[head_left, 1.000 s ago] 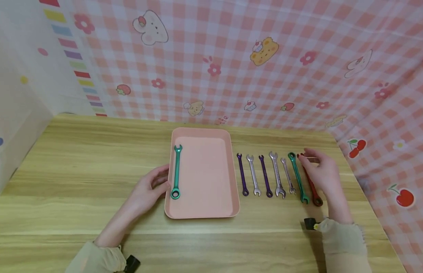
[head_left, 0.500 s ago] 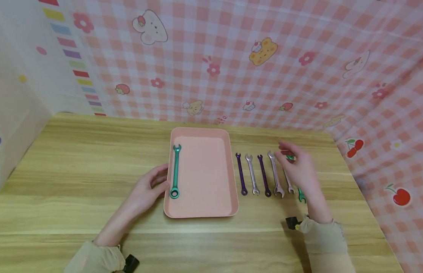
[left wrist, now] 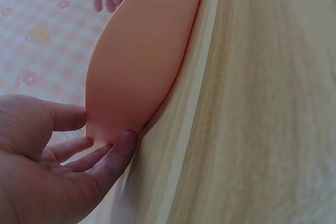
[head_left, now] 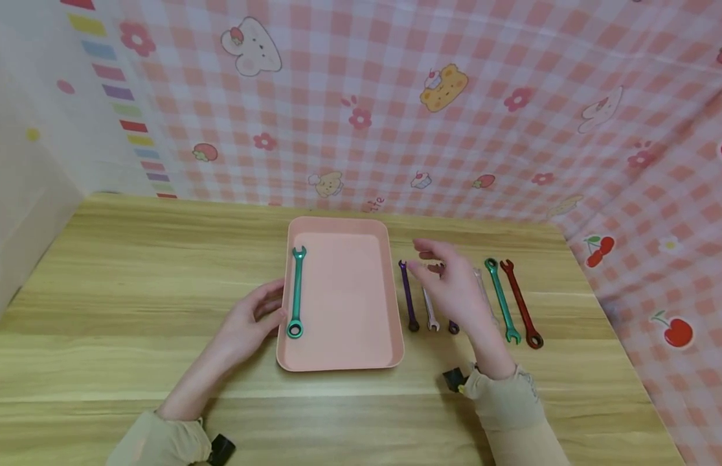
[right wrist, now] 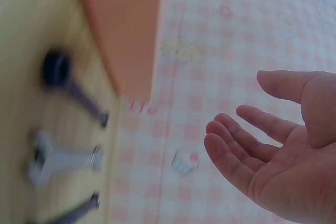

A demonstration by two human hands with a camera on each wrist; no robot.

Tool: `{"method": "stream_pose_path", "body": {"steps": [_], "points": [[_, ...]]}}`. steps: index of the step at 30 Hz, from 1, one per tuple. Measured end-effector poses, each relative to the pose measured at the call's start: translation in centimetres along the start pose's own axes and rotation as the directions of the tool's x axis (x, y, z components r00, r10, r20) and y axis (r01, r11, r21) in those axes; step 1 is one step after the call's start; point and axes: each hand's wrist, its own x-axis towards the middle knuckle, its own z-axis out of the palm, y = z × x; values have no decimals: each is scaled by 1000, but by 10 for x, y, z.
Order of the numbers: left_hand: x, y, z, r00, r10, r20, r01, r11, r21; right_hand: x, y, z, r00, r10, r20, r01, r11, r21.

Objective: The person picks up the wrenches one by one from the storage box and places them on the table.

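Observation:
A pink tray (head_left: 346, 298) sits mid-table, with a green combination wrench (head_left: 298, 291) along its left side. My left hand (head_left: 247, 327) touches the tray's left wall with loosely extended fingers, also seen against the wall in the left wrist view. Over the row of wrenches right of the tray hovers my right hand (head_left: 456, 291); its fingers are spread and hold nothing. A purple wrench (head_left: 408, 298) lies nearest the tray, then a silver wrench (head_left: 431, 315). The hand partly hides the middle ones. Beyond it lie another green wrench (head_left: 502, 301) and a red wrench (head_left: 520, 304).
The wood-grain table (head_left: 162, 278) meets a pink checked cloth (head_left: 314, 110) behind and on the right. A white wall covering (head_left: 28, 155) stands at the left. Black wrist cameras (head_left: 222, 448) are worn at both sleeves.
My right hand has moved left along the row from the red wrench to the purple and silver wrenches near the tray. The left hand stays at the tray.

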Motion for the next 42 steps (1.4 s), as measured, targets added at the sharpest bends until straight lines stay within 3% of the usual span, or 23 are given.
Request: {"method": "stream_pose_path", "body": {"steps": [10, 16, 28, 33, 42], "points": [[-2, -1, -4, 1000, 11, -5, -11, 1000, -7, 8, -42, 34, 995, -88, 36, 85, 993, 80], [-3, 0, -7, 1000, 15, -4, -15, 1000, -12, 11, -58, 49, 993, -98, 63, 92, 991, 97], [-4, 2, -8, 1000, -6, -2, 6, 1000, -20, 14, -64, 70, 982, -52, 180, 39, 996, 76], [-2, 1, -3, 1000, -14, 7, 14, 999, -33, 21, -61, 79, 958, 4, 287, -29, 996, 80], [-1, -1, -1, 1000, -7, 11, 8, 998, -64, 37, -79, 91, 911, 62, 409, -33, 996, -78]]}}
